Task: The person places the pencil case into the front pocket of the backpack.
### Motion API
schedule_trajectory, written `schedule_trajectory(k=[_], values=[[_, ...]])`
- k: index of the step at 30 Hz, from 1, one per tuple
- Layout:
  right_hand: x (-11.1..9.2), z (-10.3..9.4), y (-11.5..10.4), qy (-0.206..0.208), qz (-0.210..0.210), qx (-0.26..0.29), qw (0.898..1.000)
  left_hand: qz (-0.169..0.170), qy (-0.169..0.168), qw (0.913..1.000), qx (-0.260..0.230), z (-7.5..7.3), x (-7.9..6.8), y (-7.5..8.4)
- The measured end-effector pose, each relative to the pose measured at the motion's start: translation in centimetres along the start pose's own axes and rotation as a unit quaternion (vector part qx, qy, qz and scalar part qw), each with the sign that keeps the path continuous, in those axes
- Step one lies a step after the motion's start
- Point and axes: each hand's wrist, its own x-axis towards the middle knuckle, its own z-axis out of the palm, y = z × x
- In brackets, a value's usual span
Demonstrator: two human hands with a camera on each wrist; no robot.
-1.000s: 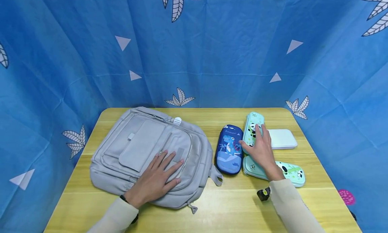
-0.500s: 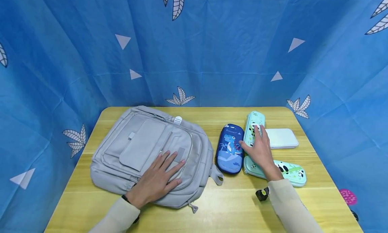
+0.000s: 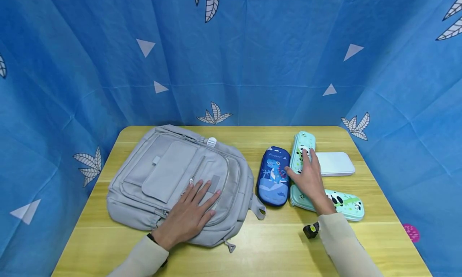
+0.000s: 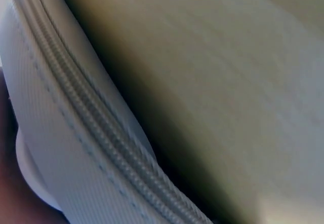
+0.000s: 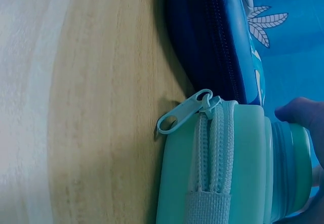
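A grey backpack lies on its back at the left of the table, and my left hand rests on its front with the fingers spread. The left wrist view shows the bag's zip close up. At the right, my right hand is over an upright-lying mint panda pencil case, fingers spread, thumb beside the navy dinosaur pencil case. Beneath that wrist lies a second mint panda pencil case, its zip pull large in the right wrist view.
A flat white case lies right of the right hand. Blue curtains with leaf prints stand behind and beside the wooden table. The backpack's grey strap loop reaches toward the dinosaur case.
The head view has shifted very slightly. Both hands keep nearly the same places, and the backpack and cases lie as before.
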Motion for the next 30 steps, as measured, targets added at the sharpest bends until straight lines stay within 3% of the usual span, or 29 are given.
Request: schedule_trajectory(k=[8,15,30], values=[[0.0,0.0,-0.1,-0.001,0.003,0.000,1.000,0.003,0.008,1.0000,-0.002,-0.3,0.1,0.2],[-0.1,0.0,-0.1,-0.004,0.006,-0.003,1.000,-0.003,0.003,0.9992,-0.041,-0.8,0.3,0.2],[-0.1,0.0,-0.2,-0.003,0.008,0.000,1.000,0.008,0.058,0.9970,-0.051,-1.2,0.2,0.1]])
